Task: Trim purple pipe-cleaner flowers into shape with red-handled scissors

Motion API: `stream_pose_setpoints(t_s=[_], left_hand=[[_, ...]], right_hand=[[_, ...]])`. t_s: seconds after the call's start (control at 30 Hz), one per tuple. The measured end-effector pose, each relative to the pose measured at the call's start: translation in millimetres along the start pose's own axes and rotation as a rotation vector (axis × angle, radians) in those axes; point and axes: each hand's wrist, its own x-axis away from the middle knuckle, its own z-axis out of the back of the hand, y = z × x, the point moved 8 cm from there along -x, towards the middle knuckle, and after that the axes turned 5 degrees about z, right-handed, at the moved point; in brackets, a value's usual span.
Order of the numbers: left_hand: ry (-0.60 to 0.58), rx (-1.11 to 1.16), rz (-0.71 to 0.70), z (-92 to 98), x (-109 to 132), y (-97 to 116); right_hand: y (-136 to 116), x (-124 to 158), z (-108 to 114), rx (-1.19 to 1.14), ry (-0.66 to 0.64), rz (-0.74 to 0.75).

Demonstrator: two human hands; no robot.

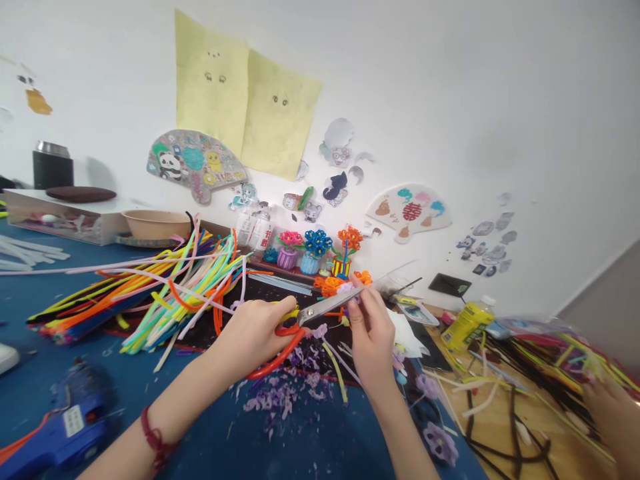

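Observation:
My left hand [260, 328] is closed around the handles of the red-handled scissors [320, 308]. The metal blades point up and to the right, towards my other hand. Pinched in the fingers of my right hand [369, 320] is a small light purple piece [349, 289], right beside the blades. Under both hands, purple fluffy scraps [280, 397] are scattered over the blue table surface [240, 440] and a dark mat. A purple pipe-cleaner flower [440, 443] lies to the right of my right forearm.
Colourful pipe cleaners [165, 293] are piled at the left, behind a blue glue gun [75, 423]. Small flower pots [310, 261] line the wall. A yellow bottle [469, 325] stands at the right. Another person's hand [613, 407] touches pipe cleaners at the right edge.

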Motion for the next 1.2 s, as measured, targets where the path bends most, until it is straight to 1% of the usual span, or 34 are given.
stream_pose_setpoints(t_s=[0.07, 0.17, 0.3, 0.43, 0.57, 0.73, 0.97, 1.07, 1.2], left_hand=[[0.0, 0.033, 0.015, 0.3, 0, 0], [0.009, 0.126, 0.074, 1.6, 0, -3], [0.006, 0.274, 0.182, 1.6, -1, -9], [-0.023, 0.266, 0.245, -4.2, -1, -14], [-0.028, 0.221, 0.276, -11.6, 1, -18], [-0.082, 0.208, 0.229, -21.2, 2, -8], [-0.095, 0.178, 0.223, -26.5, 5, -3], [-0.108, 0.194, 0.233, -27.7, 6, -3], [-0.117, 0.199, 0.242, -28.1, 6, -3]], right_hand=[[2, 0, 0, -0.014, 0.003, -0.01], [8, 0, 2, -0.056, 0.043, -0.056], [22, 3, -2, -0.217, 0.086, -0.211], [32, 9, -12, -0.389, 0.091, -0.384], [31, 12, -16, -0.456, 0.099, -0.447], [27, 11, -21, -0.497, 0.052, -0.44], [20, 14, -32, -0.529, -0.046, -0.387], [17, 15, -35, -0.457, -0.094, -0.33], [12, 14, -33, -0.274, -0.136, -0.227]])
